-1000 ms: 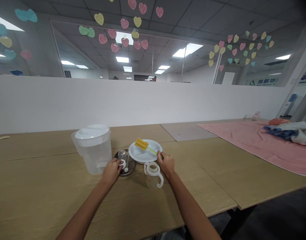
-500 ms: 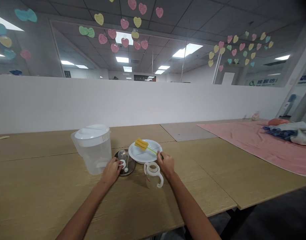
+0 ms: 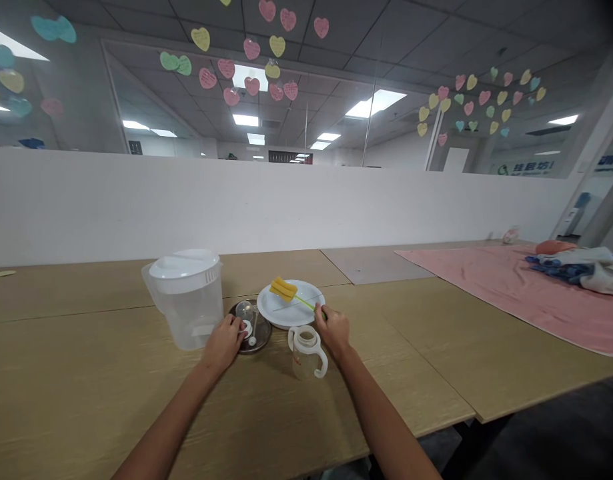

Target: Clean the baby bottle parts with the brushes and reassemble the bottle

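My right hand (image 3: pixel 334 328) is closed on the green handle of a sponge brush; its yellow sponge head (image 3: pixel 283 289) rests over the white plate (image 3: pixel 271 317). My left hand (image 3: pixel 226 340) has its fingers closed on a small white ring (image 3: pixel 246 328) at the left side of the round dark tray (image 3: pixel 262 339). On that tray also lie a clear dome cap (image 3: pixel 244 310) and a thin straw piece with a white end (image 3: pixel 253 341). Between my hands a clear bottle with a white two-handled collar (image 3: pixel 306 339) stands upright and open.
A lidded translucent pitcher (image 3: pixel 193 307) stands left of the tray. A pink cloth (image 3: pixel 486 280) covers the table's right part, with folded clothes (image 3: pixel 581 267) on it. The white wall (image 3: pixel 286 207) runs behind the table (image 3: pixel 111 373).
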A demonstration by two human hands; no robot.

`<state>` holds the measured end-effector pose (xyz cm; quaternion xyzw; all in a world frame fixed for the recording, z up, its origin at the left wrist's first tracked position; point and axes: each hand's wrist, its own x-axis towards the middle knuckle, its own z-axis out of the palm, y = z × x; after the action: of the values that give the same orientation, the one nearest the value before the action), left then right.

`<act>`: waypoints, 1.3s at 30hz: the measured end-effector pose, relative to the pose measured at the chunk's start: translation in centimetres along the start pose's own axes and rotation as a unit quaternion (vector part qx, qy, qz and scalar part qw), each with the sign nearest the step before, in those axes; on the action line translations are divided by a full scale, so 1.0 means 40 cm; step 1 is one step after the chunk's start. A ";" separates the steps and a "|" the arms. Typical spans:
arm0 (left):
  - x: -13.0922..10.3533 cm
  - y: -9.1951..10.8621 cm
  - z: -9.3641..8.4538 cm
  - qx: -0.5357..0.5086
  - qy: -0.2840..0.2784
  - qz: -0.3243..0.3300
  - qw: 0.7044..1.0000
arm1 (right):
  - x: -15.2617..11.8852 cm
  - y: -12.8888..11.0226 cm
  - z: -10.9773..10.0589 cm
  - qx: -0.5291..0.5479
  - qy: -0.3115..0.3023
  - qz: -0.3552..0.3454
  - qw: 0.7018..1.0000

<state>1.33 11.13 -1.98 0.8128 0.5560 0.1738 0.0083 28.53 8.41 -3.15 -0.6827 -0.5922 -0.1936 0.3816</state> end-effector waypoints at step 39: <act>-0.001 -0.004 0.005 -0.014 0.012 -0.008 1.000 | 0.002 -0.001 -0.003 0.011 -0.006 0.001 1.000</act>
<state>1.22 11.22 -2.23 0.8060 0.5602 0.1908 0.0145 28.53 8.36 -3.01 -0.6803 -0.5958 -0.1822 0.3860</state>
